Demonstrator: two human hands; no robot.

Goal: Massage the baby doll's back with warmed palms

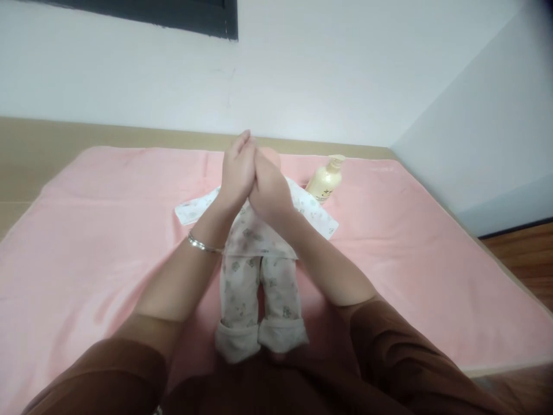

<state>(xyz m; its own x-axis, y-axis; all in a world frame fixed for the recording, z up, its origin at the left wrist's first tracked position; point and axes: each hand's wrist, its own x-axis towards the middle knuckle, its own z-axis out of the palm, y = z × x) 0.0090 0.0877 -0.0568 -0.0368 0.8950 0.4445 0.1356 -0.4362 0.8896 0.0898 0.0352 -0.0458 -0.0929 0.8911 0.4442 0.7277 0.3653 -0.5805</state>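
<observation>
My left hand (237, 176) and my right hand (272, 187) are clasped palm to palm, fingers closed against each other. Whatever may lie between the palms is hidden. Beneath them a small baby-like figure in a white patterned top and trousers (239, 288) lies stretched out; whether it is a doll or an infant I cannot tell. Its sleeves spread to both sides, and my hands cover most of its head (271, 155). The trouser cuffs are turned up. Right of my hands is a pale yellow pump bottle (324, 183), close to one sleeve. A silver bracelet (199, 243) circles my left wrist.
A pink blanket (108, 230) with some wrinkles lies under the figure and the bottle, over a tan surface (26, 150). White walls (302, 75) meet behind and to the right. A dark frame (194, 17) is at upper left, brown wood flooring (525, 248) at right.
</observation>
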